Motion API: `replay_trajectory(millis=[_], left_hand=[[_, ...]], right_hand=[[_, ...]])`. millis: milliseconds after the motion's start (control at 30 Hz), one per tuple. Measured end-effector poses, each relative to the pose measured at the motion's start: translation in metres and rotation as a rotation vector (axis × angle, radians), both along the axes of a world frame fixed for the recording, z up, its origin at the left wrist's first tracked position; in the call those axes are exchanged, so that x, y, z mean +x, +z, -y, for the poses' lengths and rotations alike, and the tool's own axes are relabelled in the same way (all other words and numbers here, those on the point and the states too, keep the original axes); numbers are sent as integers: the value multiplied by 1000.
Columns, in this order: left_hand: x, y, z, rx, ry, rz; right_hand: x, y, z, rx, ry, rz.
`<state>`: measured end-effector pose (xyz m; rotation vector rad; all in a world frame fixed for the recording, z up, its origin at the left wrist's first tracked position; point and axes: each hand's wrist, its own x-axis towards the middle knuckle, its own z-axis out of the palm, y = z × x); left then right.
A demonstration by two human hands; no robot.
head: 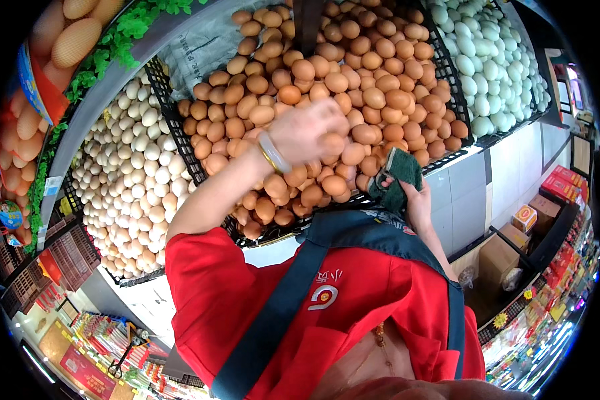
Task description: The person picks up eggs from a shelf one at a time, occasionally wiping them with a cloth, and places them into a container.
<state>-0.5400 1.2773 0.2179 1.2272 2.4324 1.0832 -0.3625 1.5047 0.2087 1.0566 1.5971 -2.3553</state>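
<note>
Brown eggs (375, 97) lie heaped in a black plastic crate (450, 70) before me. Over the middle of the heap is my left hand (312, 127), blurred, with a pale bangle on its wrist. A brown egg (331, 144) shows right at its fingers; whether they grip it cannot be told. My right hand (416, 197), at the crate's near edge, is closed on a folded dark green cloth (404, 167). Fingertips show at the cloth's left side, close to the nearest eggs.
Cream-coloured eggs (137, 190) fill a crate on the left, and pale blue-green eggs (485, 65) another at the upper right. A dark post (307, 25) rises at the heap's far side. Cardboard boxes (497, 257) stand on shelving at the lower right. Green artificial leaves (100, 57) trim the upper left.
</note>
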Motion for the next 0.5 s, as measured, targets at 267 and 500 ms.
replay_trajectory(millis=[267,500], left_hand=[[-200,-97,49,-486,665,-56],[-240,-115,36,-478,459,-42]], right_hand=[[-4,-2,7,11,-4,2],[-3,1,5,73,11,-31]])
